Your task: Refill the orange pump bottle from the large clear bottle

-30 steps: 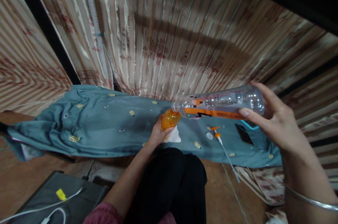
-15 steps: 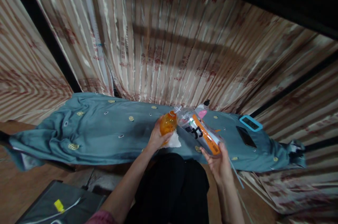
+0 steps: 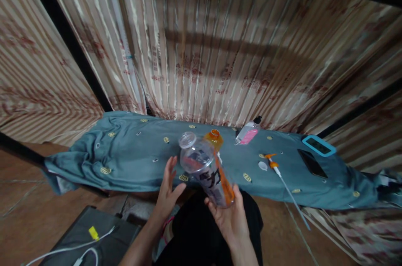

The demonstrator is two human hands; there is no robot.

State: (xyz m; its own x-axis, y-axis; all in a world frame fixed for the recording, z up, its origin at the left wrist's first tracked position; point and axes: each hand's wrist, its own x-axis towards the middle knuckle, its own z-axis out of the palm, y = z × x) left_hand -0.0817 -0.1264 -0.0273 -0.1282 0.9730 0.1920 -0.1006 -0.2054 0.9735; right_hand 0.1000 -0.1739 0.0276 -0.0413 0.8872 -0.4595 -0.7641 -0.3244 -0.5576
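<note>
The person sits before a low surface covered by a blue-green cloth with small yellow marks. I take this cloth as the landmark for all places.

The right hand is at the near edge of the cloth, palm up, and its fingers are wrapped around the bottom of a clear plastic bottle with an orange label. The bottle is tilted, its open mouth points up and away from the person, above the near part of the cloth. It has no cap on it, and it looks empty or nearly empty.

The left hand is just beside the bottle, on its left side, also at the near edge of the cloth. Its fingers are spread and loose, and it grips nothing; I cannot tell if a fingertip touches the bottle.

Behind the clear bottle, on the middle of the cloth, stands a small orange bottle, upright, mostly hidden.

Farther back on the cloth lies a small bottle with a pink label, leaning near the curtain. To the right on the cloth lie an orange pump tube and a white cap, then a black phone and a device with a blue frame.

On the floor, in front of the left end of the cloth, is a dark case with white cables.
</note>
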